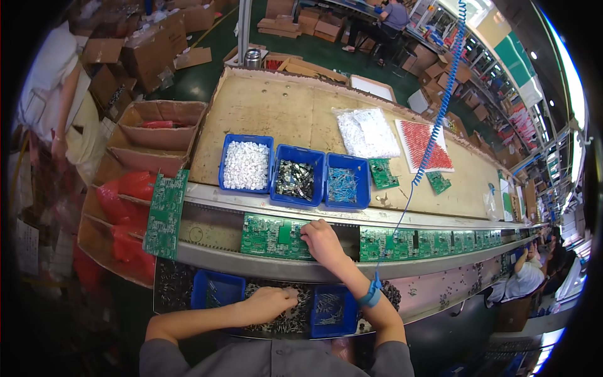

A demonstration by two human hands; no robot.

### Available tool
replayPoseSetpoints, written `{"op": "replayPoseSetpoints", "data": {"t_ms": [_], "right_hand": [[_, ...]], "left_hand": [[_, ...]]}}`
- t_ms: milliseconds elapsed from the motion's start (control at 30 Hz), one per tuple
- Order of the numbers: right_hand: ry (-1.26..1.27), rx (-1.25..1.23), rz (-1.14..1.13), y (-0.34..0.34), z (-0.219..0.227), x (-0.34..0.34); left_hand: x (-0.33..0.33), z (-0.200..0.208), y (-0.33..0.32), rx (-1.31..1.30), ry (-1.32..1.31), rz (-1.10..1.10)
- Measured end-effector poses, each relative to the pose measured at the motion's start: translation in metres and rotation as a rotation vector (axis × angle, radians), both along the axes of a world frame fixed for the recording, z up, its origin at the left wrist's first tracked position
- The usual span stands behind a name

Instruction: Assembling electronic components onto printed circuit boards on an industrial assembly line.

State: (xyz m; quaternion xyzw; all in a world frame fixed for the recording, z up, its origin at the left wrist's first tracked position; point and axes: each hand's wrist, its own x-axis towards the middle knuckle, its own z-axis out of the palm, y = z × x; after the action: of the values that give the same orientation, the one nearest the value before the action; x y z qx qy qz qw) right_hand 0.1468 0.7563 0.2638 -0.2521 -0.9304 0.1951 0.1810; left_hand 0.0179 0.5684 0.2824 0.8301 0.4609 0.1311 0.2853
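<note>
My right hand (321,240) rests on the right end of a green circuit board (267,236) lying in the conveyor track (207,231), fingertips pinched on the board; what they hold is too small to tell. A blue wrist strap (370,294) with a coiled blue cord (440,113) sits on that wrist. My left hand (269,303) lies palm down in a tray of small dark components (282,317) near my body, fingers curled into the pile.
Three blue bins hold white parts (246,164), dark parts (296,179) and blue parts (343,184). More green boards (414,244) line the track to the right; one board (165,213) leans at left. Cardboard boxes (151,135) stand left. Other people work nearby.
</note>
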Motion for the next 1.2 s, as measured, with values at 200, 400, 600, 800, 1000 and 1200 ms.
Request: {"op": "replayPoseSetpoints", "data": {"t_ms": [200, 400, 600, 800, 1000, 1200], "right_hand": [[0.056, 0.006, 0.008, -0.007, 0.002, -0.010], [0.038, -0.122, 0.051, -0.035, 0.026, 0.002], [-0.334, -0.117, 0.474, -0.120, 0.009, 0.027], [-0.449, -0.053, 0.474, -0.147, -0.015, 0.029], [-0.425, -0.077, 0.502, -0.140, -0.023, 0.028], [-0.461, -0.120, 0.498, -0.129, -0.014, 0.022]], "left_hand": [[-0.016, -0.006, 0.010, 0.026, -0.312, 0.277], [-0.045, 0.009, 0.044, -0.100, -0.503, 0.597], [-0.055, -0.002, 0.073, -0.330, -0.692, 0.741], [-0.056, -0.015, 0.086, -0.442, -0.794, 0.749], [-0.050, -0.015, 0.090, -0.385, -0.835, 0.742], [-0.045, -0.011, 0.095, -0.002, -0.346, 0.623]]}}
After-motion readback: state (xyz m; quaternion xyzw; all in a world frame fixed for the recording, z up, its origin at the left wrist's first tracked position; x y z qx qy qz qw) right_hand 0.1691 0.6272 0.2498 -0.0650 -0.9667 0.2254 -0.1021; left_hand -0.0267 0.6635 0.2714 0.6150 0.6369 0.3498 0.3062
